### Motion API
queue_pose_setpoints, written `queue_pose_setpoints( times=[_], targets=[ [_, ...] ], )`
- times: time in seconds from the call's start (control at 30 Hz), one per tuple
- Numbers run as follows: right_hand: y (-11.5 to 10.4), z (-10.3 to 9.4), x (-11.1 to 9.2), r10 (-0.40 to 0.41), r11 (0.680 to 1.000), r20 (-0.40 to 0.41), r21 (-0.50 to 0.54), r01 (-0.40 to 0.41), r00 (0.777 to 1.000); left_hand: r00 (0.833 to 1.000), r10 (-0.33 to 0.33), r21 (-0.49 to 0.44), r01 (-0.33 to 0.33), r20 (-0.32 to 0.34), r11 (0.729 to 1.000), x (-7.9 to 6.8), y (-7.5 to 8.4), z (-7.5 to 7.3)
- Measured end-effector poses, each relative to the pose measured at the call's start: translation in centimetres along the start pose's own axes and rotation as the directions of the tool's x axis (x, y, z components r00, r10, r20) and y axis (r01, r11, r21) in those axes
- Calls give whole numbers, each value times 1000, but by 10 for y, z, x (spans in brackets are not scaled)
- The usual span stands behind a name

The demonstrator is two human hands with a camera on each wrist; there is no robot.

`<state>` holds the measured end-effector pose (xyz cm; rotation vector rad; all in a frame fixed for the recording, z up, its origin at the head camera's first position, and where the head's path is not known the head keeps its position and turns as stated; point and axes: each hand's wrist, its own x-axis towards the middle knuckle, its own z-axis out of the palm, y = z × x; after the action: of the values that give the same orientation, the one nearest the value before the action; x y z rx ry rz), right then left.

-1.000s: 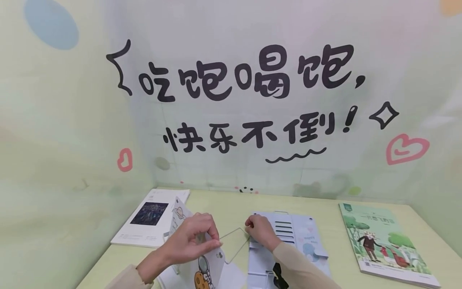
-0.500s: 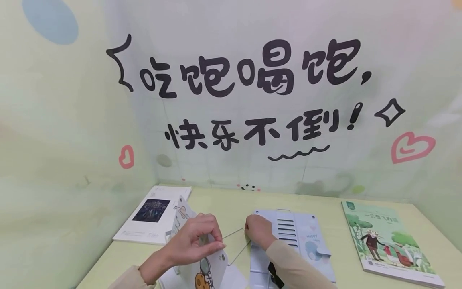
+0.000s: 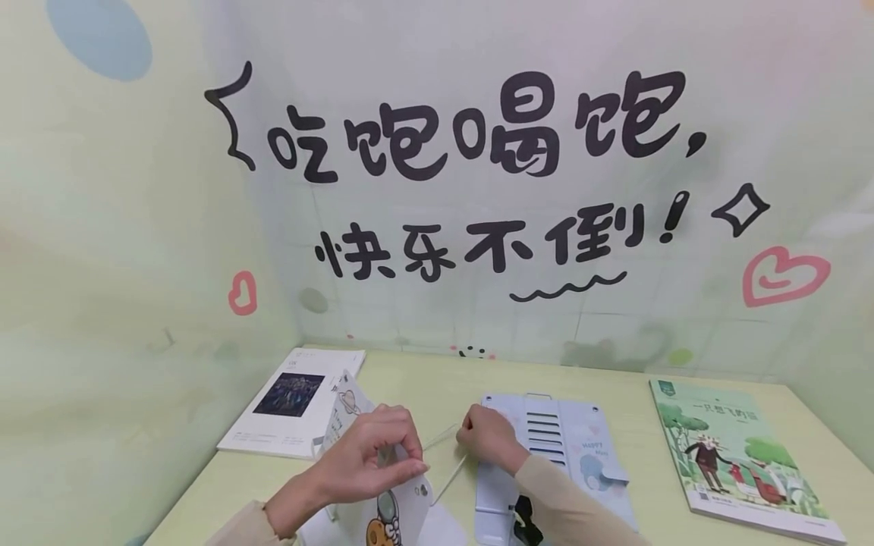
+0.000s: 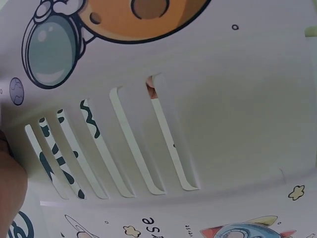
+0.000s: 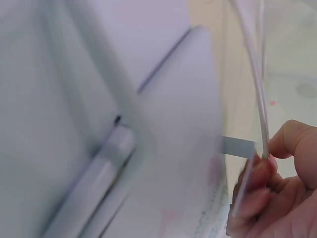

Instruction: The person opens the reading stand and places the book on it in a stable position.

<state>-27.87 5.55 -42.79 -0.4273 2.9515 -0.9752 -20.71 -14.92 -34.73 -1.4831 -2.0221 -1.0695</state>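
A white book stand with astronaut and planet cartoons (image 3: 412, 509) is held up on edge, partly folded, at the front of the table. My left hand (image 3: 375, 455) pinches its upper edge between thumb and fingers. A thin wire frame (image 3: 450, 479) sticks out from the stand to the right. My right hand (image 3: 490, 438) pinches the far end of this wire, which the right wrist view shows between thumb and fingers (image 5: 292, 148). In the left wrist view, the stand's panel (image 4: 247, 114) has several long slots.
A pale blue book stand (image 3: 594, 447) lies flat beneath and beside my right forearm, with a black piece (image 3: 526, 523) on it. At the back left lies a white book with a dark picture (image 3: 293, 395). A green illustrated book (image 3: 740, 462) lies on the right.
My right hand has shifted slightly left along with the wire, covering more of it. My left hand keeps its grip on the stand. The head view has tilted and shifted a little.
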Motion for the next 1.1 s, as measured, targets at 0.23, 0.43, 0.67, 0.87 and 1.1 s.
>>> queue_pose_setpoints(
  times=[0.23, 0.43, 0.67, 0.87, 1.1],
  targets=[
    [3, -12, -6, -21, 965, 43, 262, 9, 999, 999, 40, -12, -39, 22, 999, 4, -1, 2],
    [9, -20, -12, 33, 928, 100, 367, -68, 994, 998, 65, -1, -65, 28, 998, 6, -2, 2],
    [16, -27, -20, 88, 850, 138, 507, -147, 986, 994, 106, 26, -107, 23, 994, 10, -7, 0],
    [22, -32, -26, 174, 787, 164, 570, -237, 971, 997, 75, 41, -76, 25, 996, 10, -16, -3],
    [30, -37, -34, 244, 688, 193, 657, -310, 951, 994, 100, 45, -98, -36, 994, 7, -31, -7]
  ],
)
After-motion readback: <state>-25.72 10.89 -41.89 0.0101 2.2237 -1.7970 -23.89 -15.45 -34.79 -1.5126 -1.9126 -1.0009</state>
